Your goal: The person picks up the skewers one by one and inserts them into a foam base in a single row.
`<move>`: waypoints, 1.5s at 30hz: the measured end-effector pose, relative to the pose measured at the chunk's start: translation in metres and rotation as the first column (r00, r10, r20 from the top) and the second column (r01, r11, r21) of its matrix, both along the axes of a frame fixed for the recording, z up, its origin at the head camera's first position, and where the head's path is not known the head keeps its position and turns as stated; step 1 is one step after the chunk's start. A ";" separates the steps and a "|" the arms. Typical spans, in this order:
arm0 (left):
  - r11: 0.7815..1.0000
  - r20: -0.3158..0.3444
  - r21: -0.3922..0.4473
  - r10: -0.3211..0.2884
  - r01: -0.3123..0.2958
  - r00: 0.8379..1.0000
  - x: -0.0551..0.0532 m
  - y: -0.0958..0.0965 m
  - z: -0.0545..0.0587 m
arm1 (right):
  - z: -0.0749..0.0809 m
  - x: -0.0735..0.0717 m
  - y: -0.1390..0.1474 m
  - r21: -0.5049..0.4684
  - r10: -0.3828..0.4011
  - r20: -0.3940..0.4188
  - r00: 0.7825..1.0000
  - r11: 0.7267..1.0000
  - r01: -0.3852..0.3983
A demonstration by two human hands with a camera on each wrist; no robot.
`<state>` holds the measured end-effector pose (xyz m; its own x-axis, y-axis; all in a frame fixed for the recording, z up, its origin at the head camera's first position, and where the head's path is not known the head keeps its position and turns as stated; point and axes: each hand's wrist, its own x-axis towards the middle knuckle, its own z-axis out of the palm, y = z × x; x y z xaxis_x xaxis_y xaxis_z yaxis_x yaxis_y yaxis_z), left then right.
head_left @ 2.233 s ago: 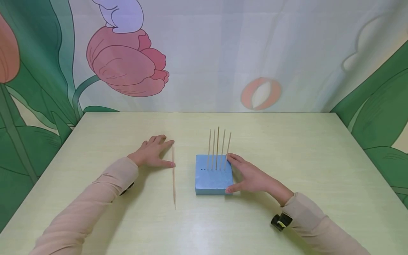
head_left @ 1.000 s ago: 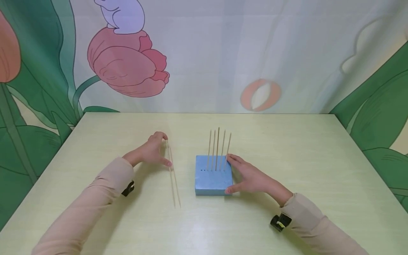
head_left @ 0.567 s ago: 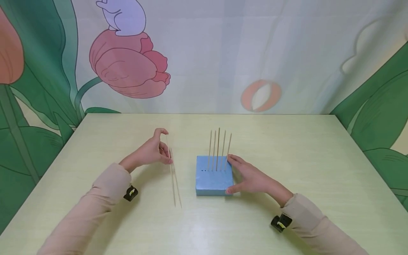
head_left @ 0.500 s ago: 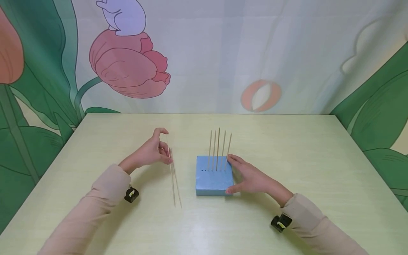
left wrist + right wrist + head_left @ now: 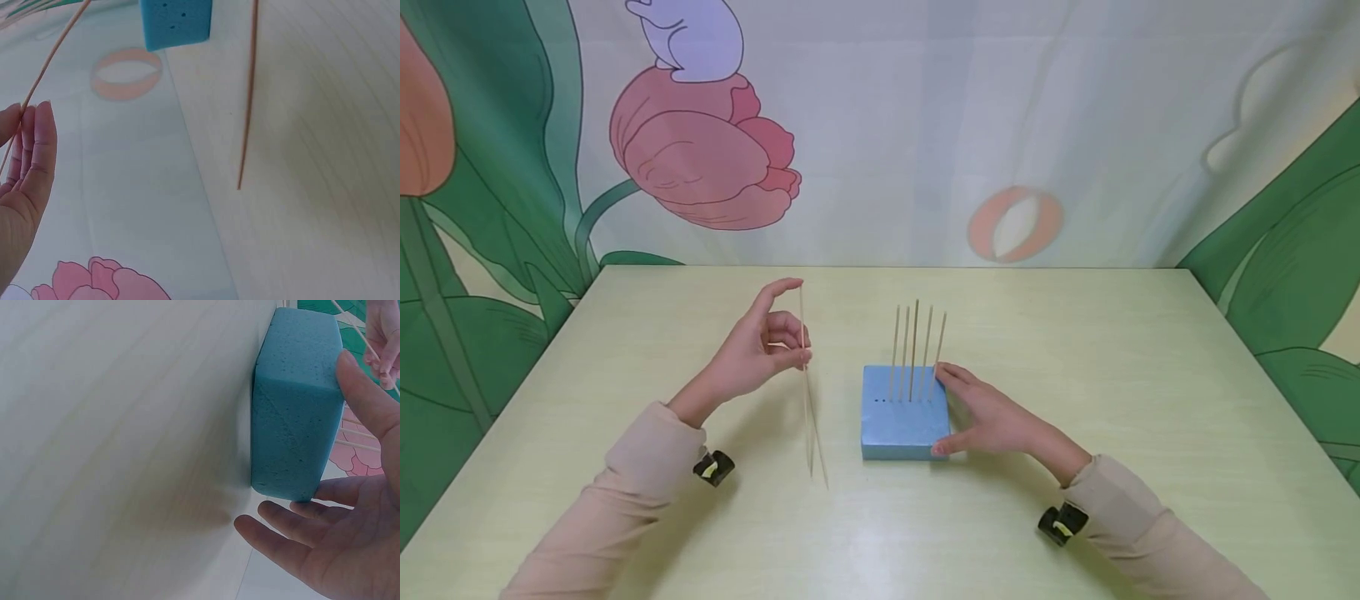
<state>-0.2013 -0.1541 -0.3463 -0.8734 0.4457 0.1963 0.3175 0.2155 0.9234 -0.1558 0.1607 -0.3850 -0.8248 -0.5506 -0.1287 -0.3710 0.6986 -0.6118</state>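
My left hand (image 5: pixel 752 346) pinches a thin bamboo skewer (image 5: pixel 802 308) between thumb and fingers, its index fingertip at the upper end. The skewer slants up off the table, and in the left wrist view the pinched skewer (image 5: pixel 56 47) runs across the upper left. A second skewer (image 5: pixel 822 454) lies on the table just below that hand. To the right sits a blue foam block (image 5: pixel 898 429), with several skewers (image 5: pixel 914 342) upright in a row and two bare holes at the row's left. My right hand (image 5: pixel 992 417) holds the block's right side, thumb at the front corner, fingers at the back.
The pale wooden table (image 5: pixel 1075 333) extends to both sides of the block. Behind it hangs a printed curtain (image 5: pixel 880 150) with flowers and leaves. Each wrist wears a small black camera, such as the right one (image 5: pixel 1063 523).
My left hand has gone from resting spread over the two lying skewers to pinching one and lifting its far end. The other skewer stays on the table. The right hand and block have not moved.
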 end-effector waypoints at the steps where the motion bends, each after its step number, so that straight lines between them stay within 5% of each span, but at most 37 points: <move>1: 1.000 -0.021 0.009 0.002 -0.002 1.000 0.001 0.001 0.001 | 0.000 0.000 0.000 -0.001 0.000 -0.001 1.000 1.000 0.000; 11: 0.983 -0.164 0.178 -0.021 0.050 0.986 0.015 0.019 0.020 | -0.001 0.000 0.001 -0.004 0.004 -0.001 1.000 1.000 -0.004; 24: 0.989 -0.373 0.145 0.046 0.009 0.927 0.024 0.043 0.034 | -0.001 -0.001 0.001 -0.016 0.003 0.011 1.000 1.000 -0.003; 45: 0.979 -0.426 0.191 0.016 0.073 0.905 0.019 0.073 0.024 | -0.003 -0.002 0.001 -0.004 0.018 -0.027 0.999 1.000 -0.018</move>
<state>-0.1827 -0.0815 -0.3227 -0.6753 0.3824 0.6307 0.6906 0.0274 0.7228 -0.1577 0.1620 -0.3882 -0.8180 -0.5658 -0.1043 -0.3996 0.6892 -0.6044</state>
